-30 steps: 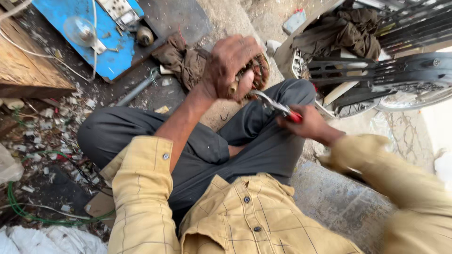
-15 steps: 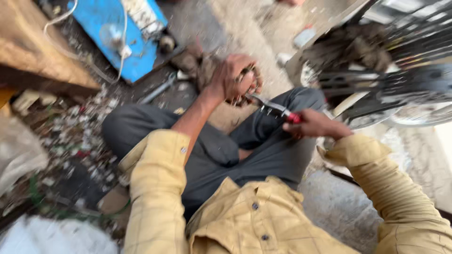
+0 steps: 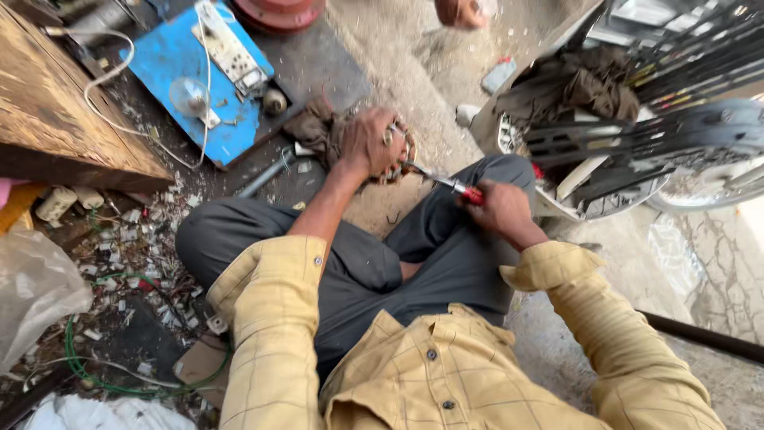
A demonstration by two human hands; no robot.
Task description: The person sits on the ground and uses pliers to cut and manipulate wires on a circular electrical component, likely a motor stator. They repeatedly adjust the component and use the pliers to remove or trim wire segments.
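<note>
Seated cross-legged on gritty concrete, knees wide. Left hand (image 3: 368, 142) closed over the top of a round, ring-shaped metal core wound with copper-coloured wire (image 3: 398, 151), fingers curled around its rim, pinning it to the ground just past the left knee. Right hand (image 3: 501, 211) wrapped shut around the red handle of slim metal pliers (image 3: 446, 183), well apart from the ring and nearer the body. Pliers' long axis slanting up and to the left, from the right fist toward the ring, tips touching or nearly touching the ring's right edge; exact contact too small to tell. Ring therefore forward and left of the right hand, directly beneath the left. Beyond, a flat blue metal board with a white socket strip (image 3: 199, 76); to the right, a dark wire fan guard (image 3: 605, 155); scraps of wire littering the floor at left.
</note>
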